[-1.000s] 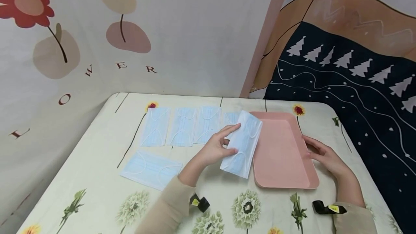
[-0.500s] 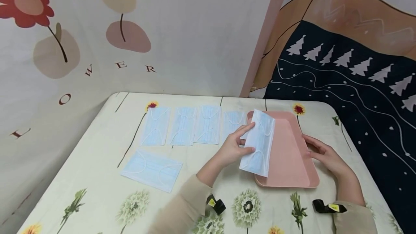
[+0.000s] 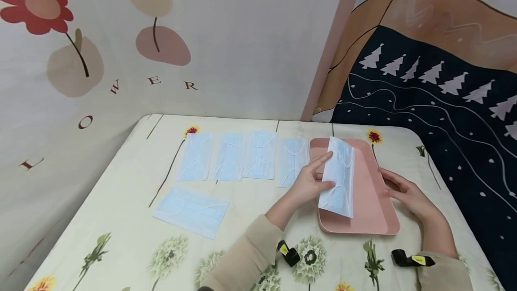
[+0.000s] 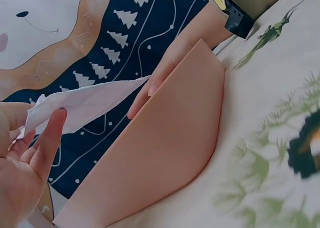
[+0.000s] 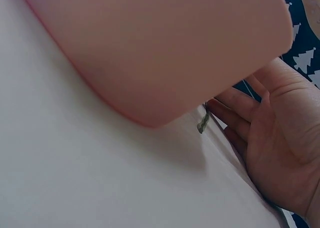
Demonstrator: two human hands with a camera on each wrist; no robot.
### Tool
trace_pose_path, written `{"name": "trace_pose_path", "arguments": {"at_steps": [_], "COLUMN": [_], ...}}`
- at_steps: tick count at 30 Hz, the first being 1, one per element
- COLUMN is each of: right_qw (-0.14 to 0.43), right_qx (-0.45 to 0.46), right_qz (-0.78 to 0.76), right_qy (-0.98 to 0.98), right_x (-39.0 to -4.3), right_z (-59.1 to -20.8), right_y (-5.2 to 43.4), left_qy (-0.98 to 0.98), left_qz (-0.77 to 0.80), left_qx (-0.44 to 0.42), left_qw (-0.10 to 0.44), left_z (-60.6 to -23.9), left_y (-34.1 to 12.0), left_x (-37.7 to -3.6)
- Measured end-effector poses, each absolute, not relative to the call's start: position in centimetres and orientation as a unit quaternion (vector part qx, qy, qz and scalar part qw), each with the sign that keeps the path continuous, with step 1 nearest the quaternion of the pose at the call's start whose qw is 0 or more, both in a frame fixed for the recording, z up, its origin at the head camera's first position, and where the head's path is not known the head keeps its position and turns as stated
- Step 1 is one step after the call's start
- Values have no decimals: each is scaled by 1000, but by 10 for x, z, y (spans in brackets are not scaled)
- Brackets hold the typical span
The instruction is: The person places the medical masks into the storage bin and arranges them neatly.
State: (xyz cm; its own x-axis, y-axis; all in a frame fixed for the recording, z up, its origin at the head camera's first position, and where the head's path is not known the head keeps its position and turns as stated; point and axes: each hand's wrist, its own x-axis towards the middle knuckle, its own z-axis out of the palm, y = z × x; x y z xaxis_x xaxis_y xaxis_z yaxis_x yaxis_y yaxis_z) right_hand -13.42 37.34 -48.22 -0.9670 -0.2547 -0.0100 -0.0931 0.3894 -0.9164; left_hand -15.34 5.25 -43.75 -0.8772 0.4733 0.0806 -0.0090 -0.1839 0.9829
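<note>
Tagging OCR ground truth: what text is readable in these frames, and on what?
"L", "O", "W", "E", "R": loose brown letters curving across the wall cloth behind the table.
Yellow tags on the black wrist straps: too small to read.
Masks, tray: no print visible.

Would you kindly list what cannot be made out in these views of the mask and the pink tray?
- Head view: the left hand covers the mask's near edge, so the grip itself is hidden.
- Head view: the mask hides part of the tray floor beneath it.
- Left wrist view: the mask runs off the left edge; the dark thing at the right edge is blurred.
- Right wrist view: the tray fills the frame, its inside is unseen; whether the right hand touches it cannot be told.
</note>
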Motion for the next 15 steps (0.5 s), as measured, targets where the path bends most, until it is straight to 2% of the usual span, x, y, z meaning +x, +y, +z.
{"name": "trace_pose_path", "arguments": {"at_steps": [15], "right_qw": [74], "right_qx": [-112], "right_qz": [-545], "right_qy": [828], "right_x": [-133], "right_z": [-482], "right_y": [375], "left_qy": [659], "left_qz": [725], "left_qx": [153], "left_qw": [132], "left_z": [-447], "left_y": [76], "left_x": [-157]}}
